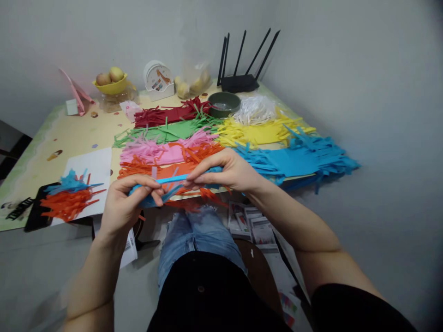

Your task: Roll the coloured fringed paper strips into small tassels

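Between my two hands a blue fringed paper strip (172, 179) is stretched, rolled thin in its middle, with loose fringe hanging below. My left hand (133, 193) pinches one end, and my right hand (221, 170) pinches the other. Both are above the table's front edge. Beneath them lies an orange fringed paper (173, 170), partly hidden by my hands. Behind it are pink (169, 153), green (169, 131) and dark red (166, 115) fringed papers. Yellow fringed paper (265, 133) and a blue stack (294, 160) lie to the right.
Blue and orange tassels (69, 203) rest on white paper (93, 163) and a black phone-like slab (36, 212) at left. A dark bowl (223, 110), white strips (255, 109), a router (239, 83) and a yellow fruit bowl (111, 87) stand farther back. A wall borders the right side.
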`<state>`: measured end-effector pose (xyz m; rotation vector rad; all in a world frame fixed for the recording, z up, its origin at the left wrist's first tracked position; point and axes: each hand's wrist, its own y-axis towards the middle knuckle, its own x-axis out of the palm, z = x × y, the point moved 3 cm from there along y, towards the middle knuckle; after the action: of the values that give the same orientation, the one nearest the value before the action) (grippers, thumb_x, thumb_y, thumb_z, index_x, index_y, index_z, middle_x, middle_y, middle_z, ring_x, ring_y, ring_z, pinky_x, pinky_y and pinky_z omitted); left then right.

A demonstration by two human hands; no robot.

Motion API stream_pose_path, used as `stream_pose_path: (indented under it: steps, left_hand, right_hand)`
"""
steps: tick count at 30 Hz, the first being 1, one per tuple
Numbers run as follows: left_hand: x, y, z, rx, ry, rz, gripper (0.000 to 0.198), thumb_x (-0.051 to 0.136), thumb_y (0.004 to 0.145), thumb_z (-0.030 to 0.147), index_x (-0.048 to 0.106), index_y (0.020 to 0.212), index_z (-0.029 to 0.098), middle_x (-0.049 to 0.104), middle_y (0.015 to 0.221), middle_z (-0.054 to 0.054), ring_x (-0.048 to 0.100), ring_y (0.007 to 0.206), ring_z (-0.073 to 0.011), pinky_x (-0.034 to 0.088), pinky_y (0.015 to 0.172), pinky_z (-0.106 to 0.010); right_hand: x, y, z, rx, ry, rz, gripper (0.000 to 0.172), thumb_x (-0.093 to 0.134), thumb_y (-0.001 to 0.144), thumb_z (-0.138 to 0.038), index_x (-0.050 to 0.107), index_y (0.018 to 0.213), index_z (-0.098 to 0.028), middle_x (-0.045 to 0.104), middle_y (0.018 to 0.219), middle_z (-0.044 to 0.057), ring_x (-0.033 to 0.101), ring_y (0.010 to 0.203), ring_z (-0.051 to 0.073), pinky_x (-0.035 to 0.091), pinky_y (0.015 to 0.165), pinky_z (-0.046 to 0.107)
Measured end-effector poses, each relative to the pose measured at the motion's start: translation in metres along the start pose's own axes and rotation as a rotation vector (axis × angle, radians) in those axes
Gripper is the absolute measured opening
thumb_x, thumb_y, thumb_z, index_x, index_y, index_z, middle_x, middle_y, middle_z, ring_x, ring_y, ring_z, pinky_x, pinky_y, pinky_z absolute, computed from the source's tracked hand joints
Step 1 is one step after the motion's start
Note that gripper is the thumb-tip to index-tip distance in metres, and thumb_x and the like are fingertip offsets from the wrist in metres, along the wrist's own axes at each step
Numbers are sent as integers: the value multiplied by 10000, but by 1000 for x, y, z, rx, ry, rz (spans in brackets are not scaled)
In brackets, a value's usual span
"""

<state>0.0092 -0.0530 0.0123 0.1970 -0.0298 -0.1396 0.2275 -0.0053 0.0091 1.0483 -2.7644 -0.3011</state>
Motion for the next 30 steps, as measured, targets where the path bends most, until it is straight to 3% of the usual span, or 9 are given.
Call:
stream_pose_path:
  steps: [4, 7, 10, 13, 17, 20, 23, 27, 30]
  left_hand:
    - [-7, -3, 3, 58, 161, -80, 110, 653, 821, 212, 739, 754, 193, 683, 611, -30, 680, 643, -181, 588, 743, -353]
    - [-10, -3, 13, 93, 485, -182, 133, 638, 847, 248, 709, 753, 188, 760, 920, -97, 708, 905, -248, 559, 866, -390]
    - [-6, 3, 25, 207, 689, -219, 97, 657, 851, 259, 724, 895, 203, 738, 1146, -98, 652, 1130, -275, 475, 1027, -414]
    - [3, 11, 24, 194, 749, -338, 175, 646, 877, 303, 743, 991, 211, 771, 991, -67, 702, 946, -221, 527, 880, -321]
    - [7, 16, 13, 208, 806, -384, 181, 614, 900, 322, 750, 888, 203, 761, 823, -47, 684, 733, -174, 521, 722, -269]
    - [4, 15, 10, 410, 1003, -289, 160, 589, 912, 276, 742, 904, 231, 757, 823, -41, 680, 780, -193, 483, 939, -390]
    - [2, 12, 7, 604, 1124, -210, 184, 603, 905, 210, 737, 1003, 292, 771, 898, -24, 692, 891, -206, 302, 1137, -507]
    - [-2, 5, 1, 818, 1166, -169, 303, 659, 877, 179, 711, 1132, 334, 779, 1029, -16, 699, 1008, -223, 263, 1161, -518]
    - [-5, 2, -2, 919, 1221, -62, 298, 657, 875, 166, 711, 1129, 314, 784, 1023, -17, 707, 1011, -227, 298, 1138, -516]
  right_hand:
    - [-4, 0, -4, -76, -234, -40, 116, 742, 806, -223, 805, 871, -151, 794, 848, 59, 764, 797, 164, 607, 736, 221]
    - [-4, -3, -12, -178, -540, -94, 148, 677, 842, -154, 799, 925, -161, 796, 884, 51, 758, 808, 141, 569, 738, 188]
    - [1, -5, -18, -263, -769, -213, 197, 634, 871, -130, 785, 987, -182, 796, 940, 37, 752, 830, 121, 538, 746, 171]
    - [6, -6, -22, -330, -853, -305, 209, 596, 914, -151, 768, 1028, -186, 789, 1001, 40, 744, 890, 118, 524, 783, 176]
    - [8, -7, -27, -305, -879, -339, 227, 568, 940, -175, 751, 1074, -188, 783, 1032, 44, 733, 937, 120, 514, 820, 187]
    - [4, -1, -29, -153, -843, -281, 330, 644, 909, -259, 689, 1229, -193, 765, 1109, 49, 725, 971, 134, 515, 846, 202]
    - [0, 11, -23, -20, -702, -175, 367, 643, 908, -325, 688, 1224, -145, 767, 1081, 73, 723, 955, 164, 525, 823, 235]
    - [10, 24, 4, 131, -232, -290, 261, 617, 913, -336, 727, 972, -107, 780, 835, 67, 706, 731, 130, 536, 734, 239]
    - [17, 26, 19, 200, 19, -242, 237, 690, 860, -340, 693, 924, -111, 754, 723, 41, 659, 614, 93, 524, 662, 212]
